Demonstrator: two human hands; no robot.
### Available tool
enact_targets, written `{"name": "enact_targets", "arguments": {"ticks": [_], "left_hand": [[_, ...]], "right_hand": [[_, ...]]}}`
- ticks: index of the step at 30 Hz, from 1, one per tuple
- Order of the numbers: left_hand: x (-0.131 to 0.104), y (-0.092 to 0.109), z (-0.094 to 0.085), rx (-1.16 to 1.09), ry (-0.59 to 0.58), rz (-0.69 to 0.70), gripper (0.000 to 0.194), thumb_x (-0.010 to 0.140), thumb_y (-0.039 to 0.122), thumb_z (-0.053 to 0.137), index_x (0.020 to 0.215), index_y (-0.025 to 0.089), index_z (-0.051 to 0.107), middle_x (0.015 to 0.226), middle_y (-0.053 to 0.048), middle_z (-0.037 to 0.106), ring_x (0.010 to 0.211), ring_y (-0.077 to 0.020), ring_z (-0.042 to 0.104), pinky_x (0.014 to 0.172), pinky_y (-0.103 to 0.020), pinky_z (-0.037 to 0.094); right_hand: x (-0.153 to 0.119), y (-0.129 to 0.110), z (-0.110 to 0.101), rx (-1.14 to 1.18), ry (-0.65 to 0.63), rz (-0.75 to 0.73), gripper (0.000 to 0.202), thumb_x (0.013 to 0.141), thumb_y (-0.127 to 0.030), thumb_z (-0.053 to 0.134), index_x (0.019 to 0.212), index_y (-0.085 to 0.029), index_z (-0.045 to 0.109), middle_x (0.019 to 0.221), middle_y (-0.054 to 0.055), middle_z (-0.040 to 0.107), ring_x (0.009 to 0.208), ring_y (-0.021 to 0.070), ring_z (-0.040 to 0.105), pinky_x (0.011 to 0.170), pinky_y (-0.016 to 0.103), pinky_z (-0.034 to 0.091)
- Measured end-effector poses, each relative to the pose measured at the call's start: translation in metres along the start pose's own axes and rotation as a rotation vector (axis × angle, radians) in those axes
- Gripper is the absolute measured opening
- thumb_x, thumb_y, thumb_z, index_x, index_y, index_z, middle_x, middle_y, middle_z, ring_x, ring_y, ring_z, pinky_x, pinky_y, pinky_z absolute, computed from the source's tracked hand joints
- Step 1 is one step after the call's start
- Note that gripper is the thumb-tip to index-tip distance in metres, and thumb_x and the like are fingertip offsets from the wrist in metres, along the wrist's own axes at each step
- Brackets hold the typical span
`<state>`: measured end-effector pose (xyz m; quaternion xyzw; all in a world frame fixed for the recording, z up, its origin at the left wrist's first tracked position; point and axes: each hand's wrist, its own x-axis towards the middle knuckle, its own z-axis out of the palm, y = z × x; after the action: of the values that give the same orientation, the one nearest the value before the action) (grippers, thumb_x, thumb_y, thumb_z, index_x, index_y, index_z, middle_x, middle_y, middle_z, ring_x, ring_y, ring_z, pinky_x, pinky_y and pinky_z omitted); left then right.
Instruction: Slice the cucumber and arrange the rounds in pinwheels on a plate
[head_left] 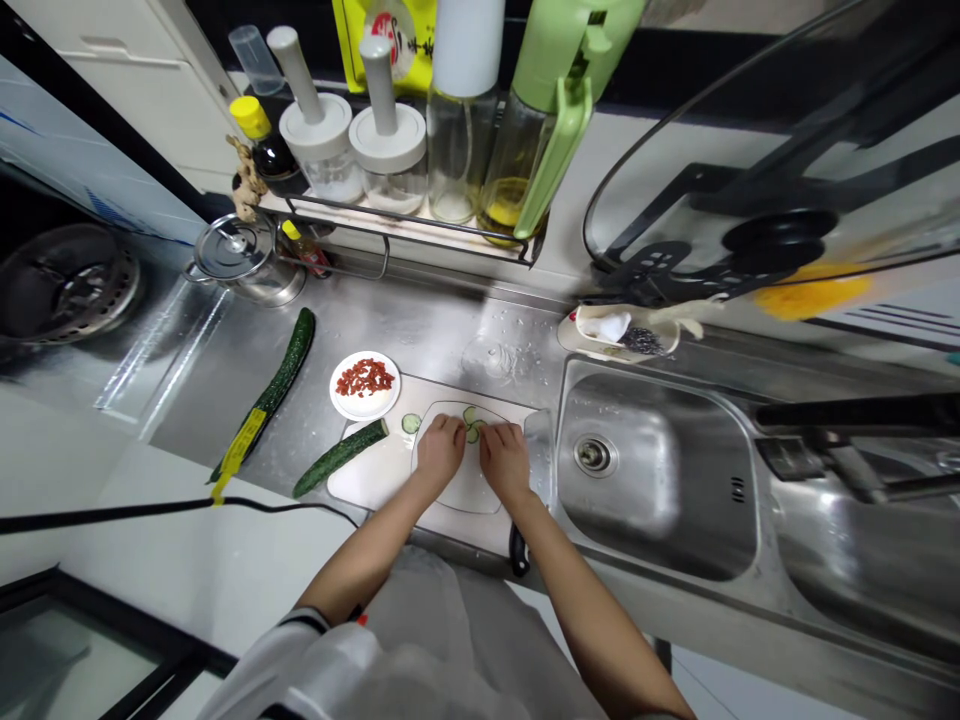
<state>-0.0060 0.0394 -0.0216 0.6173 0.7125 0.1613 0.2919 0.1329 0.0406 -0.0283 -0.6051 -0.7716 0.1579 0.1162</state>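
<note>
— Fingers of the left hand (439, 447) and right hand (504, 455) curl together over the cucumber slices (471, 424) at frame centre, on a clear plate (457, 492); whether they pinch one I cannot tell.

— Step?

— Arranging slices, I judge; next needs a light placement.

— Containers?

— White dish (365, 400) left of centre holds red berries; upper-centre bottle (517, 150) holds yellow oil.
</note>
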Motion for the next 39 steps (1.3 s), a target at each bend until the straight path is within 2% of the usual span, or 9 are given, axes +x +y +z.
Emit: {"name": "enact_targets", "arguments": {"ticks": [5,9,13,16,22,27,39], "left_hand": [[-0.002,-0.004,-0.007,-0.049,0.041,0.035,0.021,0.089,0.022,0.046,0.099,0.023,0.065,0.100,-0.005,0.061,0.091,-0.0160,0.058,0.083,-0.026,0.044],[-0.007,-0.016,-0.030,0.017,0.132,0.059,0.025,0.089,0.021,0.045,0.103,0.022,0.065,0.102,-0.007,0.062,0.097,-0.0192,0.054,0.089,-0.030,0.041],[-0.015,-0.032,-0.056,0.227,0.259,-0.065,0.025,0.085,0.023,0.051,0.104,0.024,0.067,0.111,-0.010,0.059,0.106,-0.0277,0.044,0.093,-0.042,0.034],[-0.019,-0.039,-0.064,0.337,0.284,-0.158,0.025,0.082,0.024,0.054,0.103,0.025,0.068,0.121,-0.011,0.054,0.113,-0.0328,0.037,0.091,-0.048,0.030],[-0.020,-0.041,-0.061,0.438,0.220,-0.204,0.028,0.083,0.028,0.054,0.109,0.026,0.066,0.132,-0.010,0.045,0.119,-0.0333,0.030,0.092,-0.049,0.028],[-0.016,-0.040,-0.059,0.468,0.190,-0.213,0.029,0.084,0.028,0.053,0.110,0.029,0.065,0.133,-0.009,0.044,0.120,-0.0320,0.029,0.092,-0.047,0.028],[-0.014,-0.042,-0.059,0.344,0.284,-0.158,0.018,0.081,0.024,0.055,0.094,0.023,0.068,0.126,-0.011,0.051,0.118,-0.0328,0.033,0.091,-0.048,0.029]], "right_hand": [[-0.006,-0.001,-0.003,0.038,0.020,-0.012,0.027,0.091,-0.018,0.040,0.100,-0.017,0.066,0.092,0.008,0.063,0.095,0.0215,0.045,0.079,0.032,0.034],[-0.016,-0.002,-0.007,0.062,0.044,0.004,0.027,0.090,-0.018,0.041,0.100,-0.017,0.066,0.093,0.008,0.064,0.096,0.0221,0.046,0.079,0.033,0.035],[-0.030,-0.002,-0.006,0.088,0.062,0.002,0.026,0.090,-0.018,0.042,0.099,-0.016,0.067,0.092,0.008,0.064,0.094,0.0215,0.046,0.080,0.033,0.036],[-0.039,-0.004,-0.002,0.106,0.082,-0.014,0.026,0.090,-0.019,0.043,0.098,-0.016,0.067,0.091,0.009,0.064,0.094,0.0213,0.046,0.081,0.033,0.036],[-0.051,-0.008,0.004,0.157,0.141,-0.055,0.023,0.090,-0.019,0.044,0.097,-0.016,0.066,0.087,0.008,0.063,0.091,0.0211,0.047,0.081,0.034,0.038],[-0.055,-0.009,0.005,0.165,0.175,-0.079,0.021,0.088,-0.016,0.047,0.096,-0.016,0.066,0.085,0.008,0.063,0.090,0.0215,0.047,0.079,0.034,0.039],[-0.056,-0.012,0.004,0.169,0.145,-0.052,0.022,0.089,-0.017,0.045,0.096,-0.017,0.067,0.086,0.008,0.063,0.092,0.0217,0.047,0.082,0.035,0.039]]}}
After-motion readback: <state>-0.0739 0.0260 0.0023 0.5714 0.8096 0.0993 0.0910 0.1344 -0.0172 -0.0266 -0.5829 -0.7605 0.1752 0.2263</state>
